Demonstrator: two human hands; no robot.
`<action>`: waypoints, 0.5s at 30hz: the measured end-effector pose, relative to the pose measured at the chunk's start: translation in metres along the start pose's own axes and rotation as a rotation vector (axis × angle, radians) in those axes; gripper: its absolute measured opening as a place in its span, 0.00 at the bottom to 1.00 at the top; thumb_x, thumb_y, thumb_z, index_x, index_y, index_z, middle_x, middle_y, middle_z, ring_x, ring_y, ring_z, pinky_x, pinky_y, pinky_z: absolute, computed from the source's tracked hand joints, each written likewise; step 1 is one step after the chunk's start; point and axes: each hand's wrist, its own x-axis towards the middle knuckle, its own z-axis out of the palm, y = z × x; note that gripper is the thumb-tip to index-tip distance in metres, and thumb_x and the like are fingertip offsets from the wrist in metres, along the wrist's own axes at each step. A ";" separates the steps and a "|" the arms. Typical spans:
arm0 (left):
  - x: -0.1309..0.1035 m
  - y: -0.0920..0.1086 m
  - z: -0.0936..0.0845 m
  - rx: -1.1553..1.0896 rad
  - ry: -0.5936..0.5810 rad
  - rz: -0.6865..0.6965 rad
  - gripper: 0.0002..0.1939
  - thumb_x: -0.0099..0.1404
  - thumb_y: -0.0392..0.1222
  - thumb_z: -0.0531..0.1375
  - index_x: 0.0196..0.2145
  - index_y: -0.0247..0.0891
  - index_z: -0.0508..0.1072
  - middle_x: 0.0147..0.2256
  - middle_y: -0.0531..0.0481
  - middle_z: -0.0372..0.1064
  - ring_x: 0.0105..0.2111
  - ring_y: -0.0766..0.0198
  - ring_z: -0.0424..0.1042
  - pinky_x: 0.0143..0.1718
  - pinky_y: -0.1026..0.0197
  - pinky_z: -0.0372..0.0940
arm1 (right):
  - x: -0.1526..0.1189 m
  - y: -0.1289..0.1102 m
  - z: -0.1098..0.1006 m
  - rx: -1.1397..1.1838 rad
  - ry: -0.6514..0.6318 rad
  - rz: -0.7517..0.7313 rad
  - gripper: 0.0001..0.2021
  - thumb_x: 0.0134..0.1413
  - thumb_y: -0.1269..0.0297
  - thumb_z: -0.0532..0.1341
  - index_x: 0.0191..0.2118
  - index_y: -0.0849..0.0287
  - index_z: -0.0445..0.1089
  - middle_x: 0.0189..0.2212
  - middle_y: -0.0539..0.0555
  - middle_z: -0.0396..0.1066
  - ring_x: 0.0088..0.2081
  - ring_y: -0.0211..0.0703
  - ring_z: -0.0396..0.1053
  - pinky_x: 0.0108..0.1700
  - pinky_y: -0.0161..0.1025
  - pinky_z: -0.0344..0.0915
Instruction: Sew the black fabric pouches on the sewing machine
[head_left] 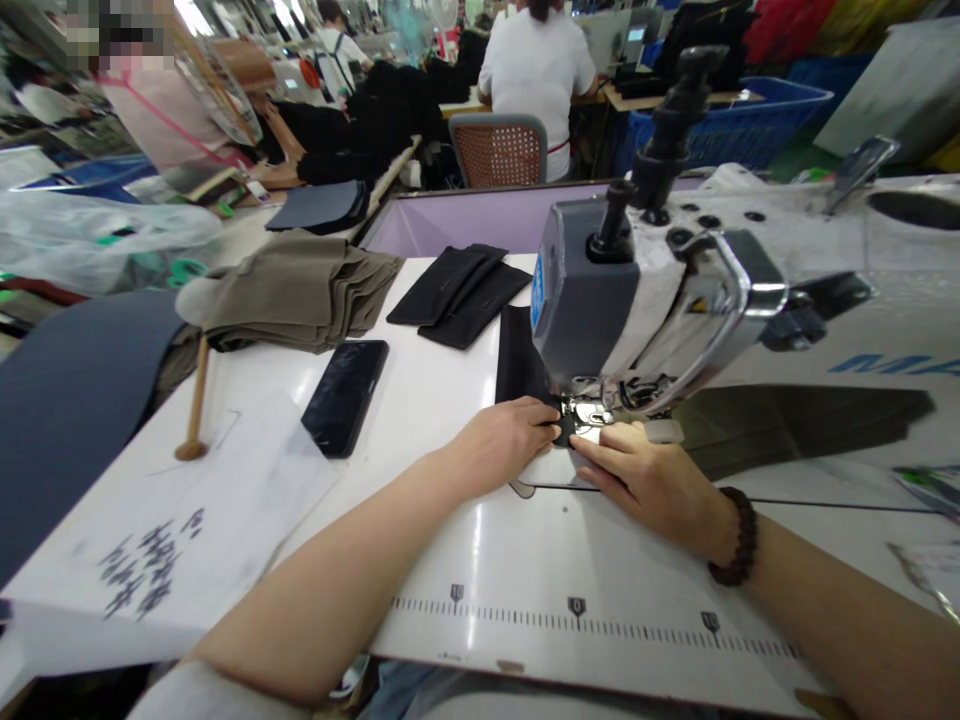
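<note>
A piece of black fabric [517, 350] lies under the presser foot [592, 412] of a sewing machine [585, 300]. My left hand [506, 442] rests on the fabric's near end, its fingers close together and pressing it down just left of the foot. From the other side, my right hand [652, 485] reaches in with a stretched index finger touching the fabric's edge. Its thumb is apart from that finger, and the rest are partly curled beside the foot. A dark beaded bracelet [736, 537] circles the right wrist. The needle itself is hard to make out.
Left of the machine are folded black pieces [461, 290], a stack of brown fabric [300, 285], a phone [346, 397], a wooden stick [196, 410] and marked paper [187, 530]. Olive fabric [810, 425] lies under the machine arm. A person [536, 80] sits beyond.
</note>
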 end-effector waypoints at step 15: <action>0.001 0.001 0.006 0.049 0.098 0.040 0.12 0.64 0.38 0.50 0.33 0.32 0.72 0.36 0.47 0.69 0.37 0.63 0.67 0.41 0.61 0.65 | -0.001 0.001 -0.008 0.069 0.023 -0.072 0.15 0.58 0.63 0.48 0.34 0.61 0.70 0.22 0.52 0.64 0.25 0.36 0.61 0.28 0.35 0.55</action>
